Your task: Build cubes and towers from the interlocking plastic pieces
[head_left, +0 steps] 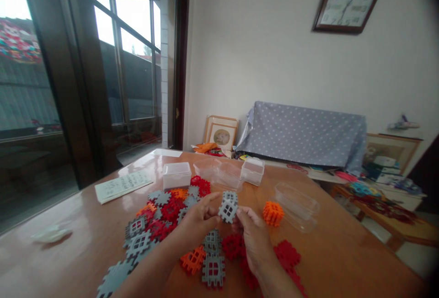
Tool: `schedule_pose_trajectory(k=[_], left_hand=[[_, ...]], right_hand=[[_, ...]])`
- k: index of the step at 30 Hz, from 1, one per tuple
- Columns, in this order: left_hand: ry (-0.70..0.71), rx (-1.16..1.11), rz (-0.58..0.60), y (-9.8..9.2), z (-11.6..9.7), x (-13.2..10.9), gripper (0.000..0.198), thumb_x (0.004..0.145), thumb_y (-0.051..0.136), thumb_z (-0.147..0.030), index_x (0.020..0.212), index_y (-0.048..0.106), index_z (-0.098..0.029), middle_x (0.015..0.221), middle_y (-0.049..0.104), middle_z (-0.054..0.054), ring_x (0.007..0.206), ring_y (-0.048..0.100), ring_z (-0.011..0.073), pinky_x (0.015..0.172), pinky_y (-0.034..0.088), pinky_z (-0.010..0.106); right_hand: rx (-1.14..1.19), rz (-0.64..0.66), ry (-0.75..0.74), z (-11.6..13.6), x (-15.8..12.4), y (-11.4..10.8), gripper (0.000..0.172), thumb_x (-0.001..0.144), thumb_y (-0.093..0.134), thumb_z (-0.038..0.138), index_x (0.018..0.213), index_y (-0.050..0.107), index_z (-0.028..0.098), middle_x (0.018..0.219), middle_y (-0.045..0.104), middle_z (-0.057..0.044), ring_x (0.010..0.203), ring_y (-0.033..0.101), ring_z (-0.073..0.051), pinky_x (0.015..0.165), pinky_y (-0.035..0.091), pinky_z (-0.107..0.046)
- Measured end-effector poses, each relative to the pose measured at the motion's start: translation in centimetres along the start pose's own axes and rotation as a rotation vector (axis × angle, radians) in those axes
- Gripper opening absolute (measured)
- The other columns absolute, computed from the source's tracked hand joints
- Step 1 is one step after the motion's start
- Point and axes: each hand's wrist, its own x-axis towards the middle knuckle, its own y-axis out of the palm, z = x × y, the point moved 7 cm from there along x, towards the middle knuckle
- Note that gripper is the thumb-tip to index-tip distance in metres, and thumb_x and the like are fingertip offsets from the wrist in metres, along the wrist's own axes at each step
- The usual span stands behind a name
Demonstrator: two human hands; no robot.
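Observation:
My right hand (pixel 254 234) pinches a grey interlocking toy block (pixel 227 211) with window-like holes, its thumb at the block's right edge. Behind that block is another grey piece (pixel 230 195); whether the two are joined I cannot tell. My left hand (pixel 202 215) is at the left side of the blocks with thumb and fingers apart, the thumb tip close to the lower left edge. Below the hands lie grey window blocks (pixel 213 268), an orange block (pixel 193 260) and red blocks (pixel 232 246). An orange cube-like stack of pieces (pixel 273 213) sits to the right.
Loose red, grey and orange blocks (pixel 161 229) spread over the table's left part. At the back are a lidded plastic box (pixel 177 176), a second box (pixel 253 171) and clear trays (pixel 219 174). Another clear container (pixel 297 206) lies right; a printed sheet (pixel 123 185) lies left.

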Motion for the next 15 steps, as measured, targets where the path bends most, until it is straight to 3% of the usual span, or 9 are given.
schedule_pose_trajectory(k=[7, 15], left_hand=[[0.038, 0.275, 0.006, 0.5, -1.2, -0.6, 0.064, 0.078, 0.064, -0.02, 0.14, 0.05, -0.022, 0.095, 0.065, 0.002, 0.078, 0.06, 0.0148, 0.072, 0.047, 0.026], [0.11, 0.334, 0.035, 0.7, -1.6, -0.5, 0.061, 0.08, 0.065, -0.022, 0.14, 0.05, -0.023, 0.097, 0.069, 0.002, 0.08, 0.062, 0.0151, 0.077, 0.05, 0.027]], right_hand=[[-0.032, -0.024, -0.042, 1.1, 0.0, -0.4, 0.035, 0.08, 0.064, 0.051, 0.083, 0.07, 0.017, 0.071, 0.067, -0.001, 0.064, 0.057, -0.016, 0.059, 0.044, -0.025], [-0.037, 0.028, -0.076, 1.6, 0.1, -0.3, 0.029, 0.084, 0.06, 0.044, 0.084, 0.067, 0.017, 0.071, 0.064, 0.001, 0.064, 0.054, -0.014, 0.06, 0.042, -0.024]])
